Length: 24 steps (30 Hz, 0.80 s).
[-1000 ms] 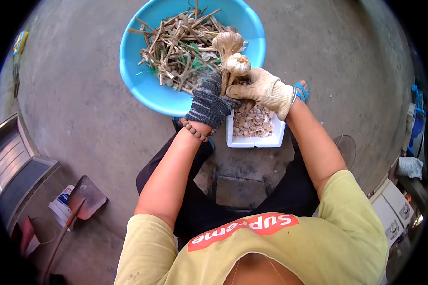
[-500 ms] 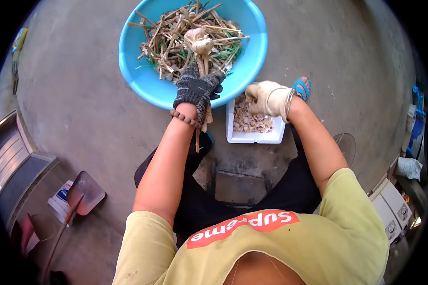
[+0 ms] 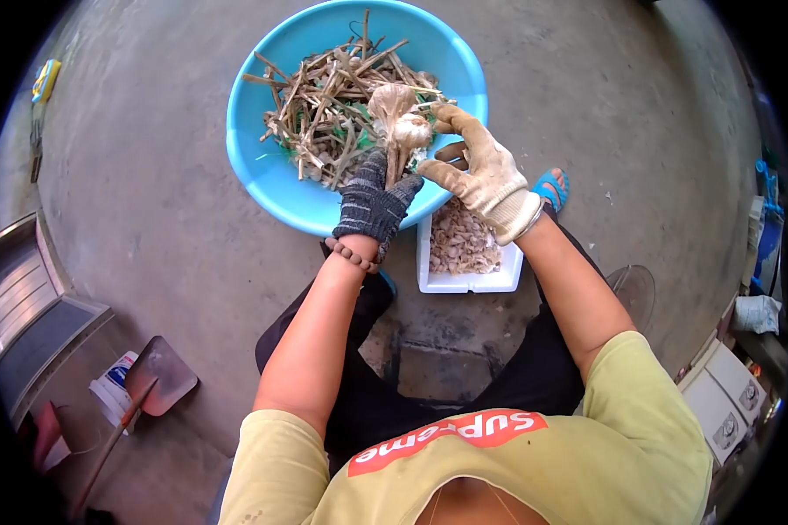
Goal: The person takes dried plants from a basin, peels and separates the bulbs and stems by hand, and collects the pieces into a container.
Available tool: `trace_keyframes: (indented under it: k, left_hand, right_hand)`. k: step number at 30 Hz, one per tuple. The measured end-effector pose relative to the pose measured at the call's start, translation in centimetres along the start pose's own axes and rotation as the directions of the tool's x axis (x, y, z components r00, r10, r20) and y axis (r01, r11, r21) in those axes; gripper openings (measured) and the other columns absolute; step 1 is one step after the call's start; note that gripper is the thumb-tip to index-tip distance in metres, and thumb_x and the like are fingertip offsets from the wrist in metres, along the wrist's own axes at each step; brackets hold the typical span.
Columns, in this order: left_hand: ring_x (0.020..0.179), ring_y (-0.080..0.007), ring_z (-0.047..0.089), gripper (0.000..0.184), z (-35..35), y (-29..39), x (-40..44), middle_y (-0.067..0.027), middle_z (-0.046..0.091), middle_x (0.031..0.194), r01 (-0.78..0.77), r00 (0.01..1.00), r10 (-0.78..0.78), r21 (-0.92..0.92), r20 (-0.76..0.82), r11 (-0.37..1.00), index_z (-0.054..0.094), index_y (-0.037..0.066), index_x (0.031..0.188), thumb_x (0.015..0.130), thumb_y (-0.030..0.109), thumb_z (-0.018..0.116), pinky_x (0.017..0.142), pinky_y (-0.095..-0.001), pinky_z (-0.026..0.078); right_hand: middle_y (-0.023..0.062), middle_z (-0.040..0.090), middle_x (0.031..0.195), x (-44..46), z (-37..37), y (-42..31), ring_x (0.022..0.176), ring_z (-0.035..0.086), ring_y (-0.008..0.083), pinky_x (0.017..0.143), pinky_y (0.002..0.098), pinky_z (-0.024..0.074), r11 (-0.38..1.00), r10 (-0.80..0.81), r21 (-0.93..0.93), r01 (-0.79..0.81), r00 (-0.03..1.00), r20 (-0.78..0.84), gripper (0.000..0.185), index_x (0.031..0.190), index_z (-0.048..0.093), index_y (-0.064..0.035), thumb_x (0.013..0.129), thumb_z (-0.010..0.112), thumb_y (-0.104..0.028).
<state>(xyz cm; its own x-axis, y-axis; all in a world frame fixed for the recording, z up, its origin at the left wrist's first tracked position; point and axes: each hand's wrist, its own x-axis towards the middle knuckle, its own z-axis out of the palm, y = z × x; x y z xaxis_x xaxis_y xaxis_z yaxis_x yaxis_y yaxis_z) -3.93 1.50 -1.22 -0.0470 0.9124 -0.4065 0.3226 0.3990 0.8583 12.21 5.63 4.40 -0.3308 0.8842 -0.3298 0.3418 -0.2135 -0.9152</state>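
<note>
My left hand (image 3: 376, 199), in a dark grey knit glove, is closed around the dry stalks of garlic bulbs (image 3: 412, 131). Two bulbs show above the fist, over the near part of a blue basin (image 3: 276, 188). Just right of them is my right hand (image 3: 488, 175) in a stained cream glove, its thumb and fingers spread apart around a gap. Whether a fingertip touches the nearer bulb I cannot tell. Inside the basin lies a heap of dry garlic stalks (image 3: 311, 109) with bits of green netting.
A white foam box (image 3: 470, 282) holding loose garlic cloves (image 3: 459, 241) stands against the basin's near side, partly under my right wrist. On the floor at left are a long-handled shovel (image 3: 162, 376) and a white bucket (image 3: 112, 394). A blue sandal (image 3: 551, 188) shows at right.
My right hand has risen from over the foam box to beside the garlic bulbs, and its fingers have spread. My left hand has shifted slightly right with the bulbs. The whole view has shifted.
</note>
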Motion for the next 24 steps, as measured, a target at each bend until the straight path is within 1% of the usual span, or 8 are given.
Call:
trace_keyframes:
  k: [4, 6, 11, 14, 16, 21, 22, 24]
  left_hand:
    - [0.094, -0.0340, 0.054, 0.046, -0.2, 1.7, -1.1, -0.0201, 0.056, 0.100, -0.181, 0.983, 0.168, 0.337, 0.070, 0.924, 0.053, 0.002, 0.108, 0.071, 0.027, 0.064, 0.081, -0.0390, 0.042]
    - [0.093, -0.0347, 0.053, 0.046, -0.1, 1.4, -1.0, -0.0206, 0.056, 0.100, -0.183, 0.983, 0.168, 0.264, 0.079, 0.947, 0.053, 0.002, 0.107, 0.071, 0.028, 0.064, 0.081, -0.0396, 0.042]
    - [0.089, -0.0339, 0.054, 0.044, -0.6, 2.3, -0.9, -0.0194, 0.057, 0.097, -0.071, 0.976, 0.051, 0.087, 0.213, 0.994, 0.054, 0.003, 0.104, 0.070, 0.029, 0.064, 0.077, -0.0393, 0.043]
    - [0.086, -0.0331, 0.056, 0.044, -0.5, 2.0, -0.7, -0.0189, 0.059, 0.092, -0.061, 0.957, 0.011, 0.166, 0.289, 0.984, 0.055, 0.003, 0.102, 0.068, 0.030, 0.064, 0.074, -0.0388, 0.044]
    - [0.064, -0.0152, 0.057, 0.036, 0.3, 2.0, -0.9, -0.0104, 0.061, 0.074, -0.152, 0.972, 0.093, 0.280, 0.214, 0.948, 0.058, 0.002, 0.097, 0.068, 0.022, 0.067, 0.058, -0.0290, 0.047]
    - [0.062, -0.0114, 0.055, 0.036, -0.8, 4.3, -2.2, -0.0072, 0.060, 0.072, -0.049, 0.977, 0.064, -0.081, 0.204, 0.996, 0.057, 0.001, 0.098, 0.069, 0.021, 0.066, 0.054, -0.0258, 0.045]
    - [0.061, -0.0106, 0.054, 0.035, -1.0, 4.6, -2.3, -0.0060, 0.060, 0.072, -0.073, 0.975, 0.087, -0.072, 0.206, 0.995, 0.057, 0.001, 0.098, 0.069, 0.020, 0.065, 0.054, -0.0254, 0.045]
    - [0.056, -0.0095, 0.052, 0.033, -1.0, 4.4, -2.5, -0.0041, 0.059, 0.068, -0.125, 0.971, 0.142, -0.097, 0.191, 0.987, 0.058, 0.001, 0.096, 0.070, 0.019, 0.066, 0.050, -0.0242, 0.043]
  right_hand:
    - [0.0172, 0.050, 0.108, 0.4, 0.5, 0.7, 0.096, 0.052, 0.0321, 0.085, 0.0362, 0.0421, 0.954, -0.249, -0.180, 0.239, 0.968, -0.037, 0.056, 0.118, 0.045, -0.0079, 0.072, 0.067, -0.029]
    - [0.0179, 0.052, 0.105, 0.1, 0.4, 0.1, 0.094, 0.052, 0.0341, 0.082, 0.0376, 0.0429, 0.875, -0.189, -0.455, 0.167, 0.982, -0.004, 0.046, 0.111, 0.049, -0.0070, 0.074, 0.064, -0.031]
    - [0.0179, 0.057, 0.092, -0.5, 1.8, 0.4, 0.085, 0.056, 0.0343, 0.071, 0.0396, 0.0465, 0.800, -0.332, -0.508, 0.319, 0.941, 0.068, 0.040, 0.101, 0.051, -0.0049, 0.078, 0.059, -0.036]
    - [0.0208, 0.055, 0.099, -0.3, 1.4, -0.9, 0.089, 0.054, 0.0367, 0.071, 0.0411, 0.0451, 0.818, -0.051, -0.561, 0.125, 0.988, 0.145, 0.036, 0.101, 0.050, -0.0040, 0.080, 0.056, -0.033]
    - [0.0186, 0.055, 0.097, -0.3, 1.4, -0.2, 0.085, 0.056, 0.0354, 0.069, 0.0392, 0.0464, 0.813, -0.053, -0.569, 0.123, 0.989, 0.138, 0.034, 0.099, 0.050, -0.0043, 0.081, 0.055, -0.032]
    - [0.0173, 0.055, 0.093, 0.2, 0.5, 1.7, 0.079, 0.056, 0.0334, 0.068, 0.0373, 0.0477, 0.684, -0.461, -0.490, 0.541, 0.841, 0.284, 0.032, 0.101, 0.049, -0.0039, 0.081, 0.055, -0.028]
    - [0.0173, 0.055, 0.093, 0.3, 0.4, 2.3, 0.079, 0.056, 0.0334, 0.068, 0.0373, 0.0477, 0.684, -0.460, -0.490, 0.540, 0.841, 0.284, 0.032, 0.101, 0.049, -0.0039, 0.081, 0.055, -0.028]
    - [0.0119, 0.051, 0.097, 0.6, 0.6, 4.0, 0.080, 0.055, 0.0268, 0.065, 0.0341, 0.0480, 0.982, -0.179, 0.086, 0.166, 0.966, 0.185, 0.030, 0.103, 0.048, -0.0027, 0.080, 0.055, -0.022]
